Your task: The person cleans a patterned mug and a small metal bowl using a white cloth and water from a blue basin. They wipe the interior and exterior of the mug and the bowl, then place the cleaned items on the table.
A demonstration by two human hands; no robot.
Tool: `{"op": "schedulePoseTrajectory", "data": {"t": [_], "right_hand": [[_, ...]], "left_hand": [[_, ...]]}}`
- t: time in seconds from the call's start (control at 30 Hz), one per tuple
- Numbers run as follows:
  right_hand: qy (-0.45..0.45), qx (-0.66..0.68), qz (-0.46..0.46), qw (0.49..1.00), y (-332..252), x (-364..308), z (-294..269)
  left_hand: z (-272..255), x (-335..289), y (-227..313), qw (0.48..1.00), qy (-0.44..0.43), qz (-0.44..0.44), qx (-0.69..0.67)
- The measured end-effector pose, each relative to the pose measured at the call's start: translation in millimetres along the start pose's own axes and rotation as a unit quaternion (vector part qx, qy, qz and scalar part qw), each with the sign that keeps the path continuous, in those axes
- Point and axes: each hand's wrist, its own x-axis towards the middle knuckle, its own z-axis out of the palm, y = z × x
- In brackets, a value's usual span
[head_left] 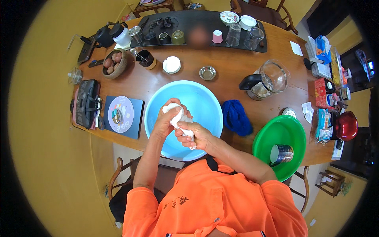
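A bunched white cloth (178,118) is gripped between my two hands above a light blue basin (205,94). My left hand (164,120) closes round its upper end. Lower down, the fingers of my right hand (196,135) wrap the other end, and a little of the cloth sticks out below them. The basin stands at the table's near edge, its inside pale blue; how much water it holds I cannot tell. Right of the basin lies a crumpled dark blue cloth (237,117).
At the right, a green basin (258,138) holds a mug (285,153) on its side. A glass kettle (272,79) stands behind it. Along the far side runs a dark tea tray (205,19) with cups and glasses. Leftward are a bowl of round brown things (121,70) and a black bag (87,103).
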Motion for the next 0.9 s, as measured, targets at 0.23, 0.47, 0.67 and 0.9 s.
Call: {"op": "schedulePoseTrajectory", "data": {"t": [0.23,0.47,0.67,0.9], "right_hand": [[0.138,-0.264,0.01,0.955,-7.7,3.3,-10.3],[0.261,-0.497,-0.057,0.826,0.5,18.3,-34.5],[0.27,-0.772,-0.19,0.543,4.5,12.3,-16.5],[0.256,-0.703,-0.152,0.646,-8.3,5.9,-20.7]], "left_hand": [[-2.5,1.9,-11.8,0.985,0.085,-0.025,0.146],[2.6,10.8,-33.8,0.937,0.229,-0.016,0.262],[-20.7,8.4,-46.3,0.951,0.287,-0.004,0.116],[-0.7,0.5,-31.6,0.979,0.18,-0.048,0.086]]}}
